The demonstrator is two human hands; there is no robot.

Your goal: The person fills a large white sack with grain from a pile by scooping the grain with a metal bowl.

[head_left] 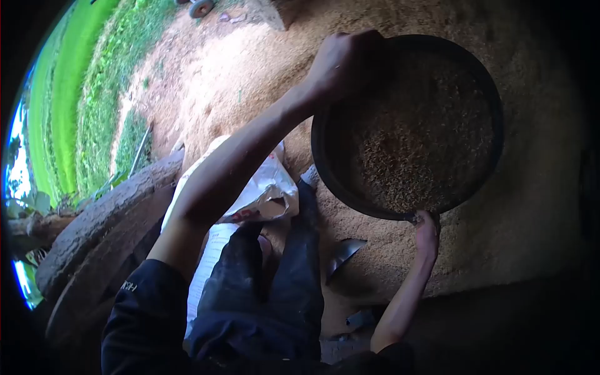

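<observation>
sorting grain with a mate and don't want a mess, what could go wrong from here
1. The round black basin carries a load of brown grain and is held only at its rim by the left hand and right hand. The right hand seems to grip with little more than its fingers, so it might slip and tip the load.
2. The white plastic sack looks crumpled, so grain tipped toward it could miss.

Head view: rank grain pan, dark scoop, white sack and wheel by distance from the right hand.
1. grain pan: right hand grips its rim.
2. dark scoop: on the ground beside the legs.
3. white sack: by the knees.
4. wheel: top edge, far off.
</observation>
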